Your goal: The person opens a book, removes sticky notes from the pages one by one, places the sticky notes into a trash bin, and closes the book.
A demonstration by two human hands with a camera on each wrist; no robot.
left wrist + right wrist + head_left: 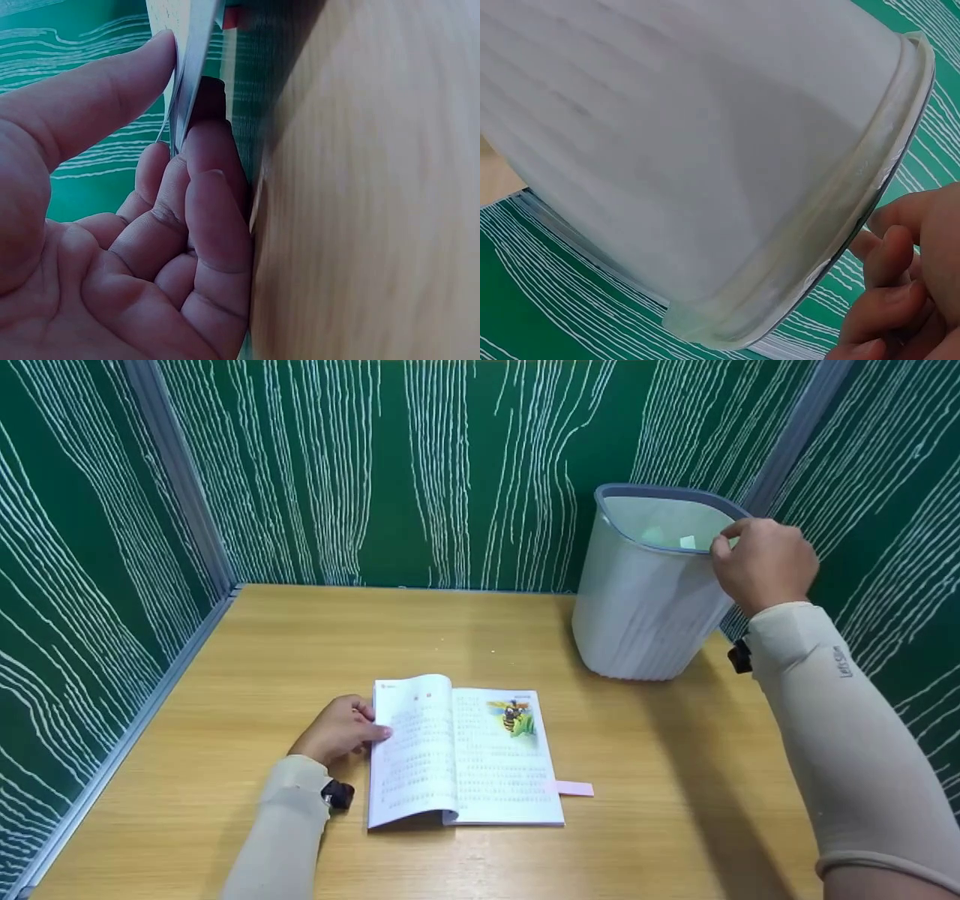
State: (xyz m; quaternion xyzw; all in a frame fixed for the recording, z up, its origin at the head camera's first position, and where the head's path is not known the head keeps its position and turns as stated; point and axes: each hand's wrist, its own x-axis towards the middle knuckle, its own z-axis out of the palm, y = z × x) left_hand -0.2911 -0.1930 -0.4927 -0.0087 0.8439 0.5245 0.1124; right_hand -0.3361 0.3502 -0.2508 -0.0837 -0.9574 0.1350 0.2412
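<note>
An open book [499,765] with printed text and a bee picture lies on the wooden table, its left pages arched up. My left hand [341,731] grips the left edge of the book. In the left wrist view the thumb [150,67] lies on the page side, with curled fingers [214,217] on the other side. My right hand [769,562] is at the right rim of a white trash bin [649,600] with a grey rim. Its fingers [889,259] are loosely bent, and nothing shows between them; the rim hides some fingertips.
A pink paper strip [575,788] sticks out from the book's right edge. Light scraps [688,541] show inside the bin, which has a pale liner [810,225] folded over its rim. Green panels [390,472] with white wavy lines surround the table [315,630].
</note>
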